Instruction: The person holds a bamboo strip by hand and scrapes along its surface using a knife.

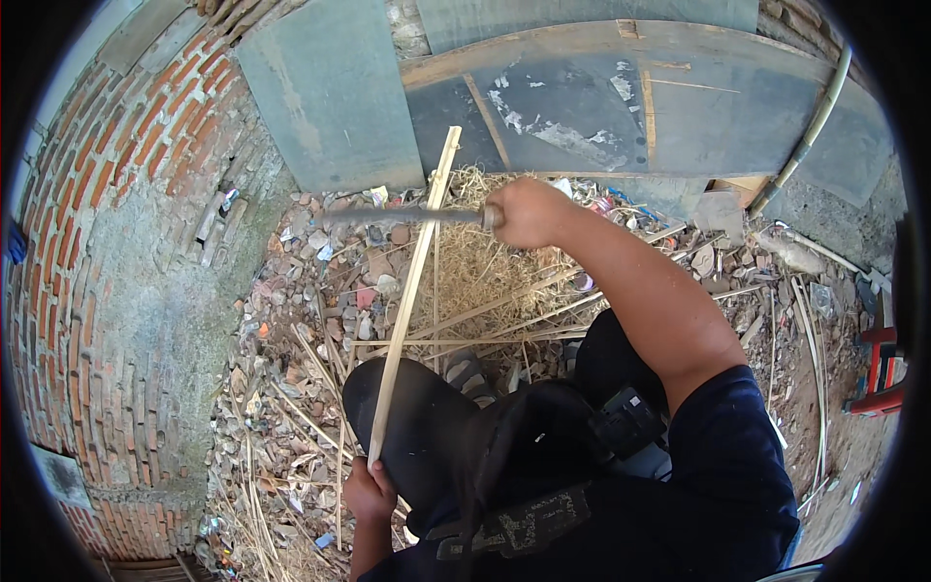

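Note:
My left hand (369, 493) is closed around the near end of a long pale strip (400, 339) of bamboo or wood. The strip slants up past my dark-trousered knee, its far end pointing away from me. In my right hand (531, 211) is the handle of a long-bladed knife (383, 216), like a machete. Its blade points left and crosses the strip near the far end; whether it is cutting in, I cannot tell. Beneath that far part lies a heap of pale shavings (485, 272).
Thin pale strips (485, 340) lie over the rubble (359, 262) around my legs. A brick wall (126, 194) rises at the left; grey boards (582, 107) lean at the back. A red object (878, 373) stands at the far right.

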### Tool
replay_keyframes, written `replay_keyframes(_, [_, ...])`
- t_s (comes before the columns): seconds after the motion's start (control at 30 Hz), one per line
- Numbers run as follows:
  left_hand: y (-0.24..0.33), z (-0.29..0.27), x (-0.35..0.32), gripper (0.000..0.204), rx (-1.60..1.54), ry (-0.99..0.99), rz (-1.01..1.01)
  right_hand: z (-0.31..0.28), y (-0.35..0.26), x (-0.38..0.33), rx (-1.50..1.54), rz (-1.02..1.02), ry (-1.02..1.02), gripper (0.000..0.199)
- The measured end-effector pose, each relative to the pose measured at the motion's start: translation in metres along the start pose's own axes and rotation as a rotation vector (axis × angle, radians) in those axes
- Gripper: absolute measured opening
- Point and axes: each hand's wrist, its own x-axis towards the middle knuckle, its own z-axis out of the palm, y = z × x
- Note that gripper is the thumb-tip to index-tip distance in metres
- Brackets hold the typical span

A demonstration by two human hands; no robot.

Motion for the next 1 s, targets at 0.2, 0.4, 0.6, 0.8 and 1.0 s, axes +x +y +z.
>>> replay_keyframes(0.2, [0.004, -0.004, 0.004, 0.043, -0.010, -0.016, 0.000, 0.003, -0.036, -0.018, -0.273, -0.231, -0.228, 0.021])
replay_keyframes(0.4, [0.003, 0.003, 0.006, 0.040, -0.086, 0.036, -0.008, -0.015, 0.009, 0.005, -0.074, 0.075, -0.031, 0.023])
replay_keyframes(0.6, [0.003, -0.006, 0.012, 0.035, -0.039, 0.003, 0.020, -0.005, 0.032, 0.004, 0.011, 0.112, 0.059, 0.022])
replay_keyframes(0.8, [-0.004, 0.007, 0.012, 0.034, -0.110, 0.053, 0.053, -0.015, 0.019, -0.005, 0.113, -0.005, 0.003, 0.020])
replay_keyframes(1.0, [0.003, 0.006, 0.014, 0.036, -0.157, 0.071, 0.056, -0.008, -0.008, -0.013, -0.041, -0.150, -0.164, 0.018])
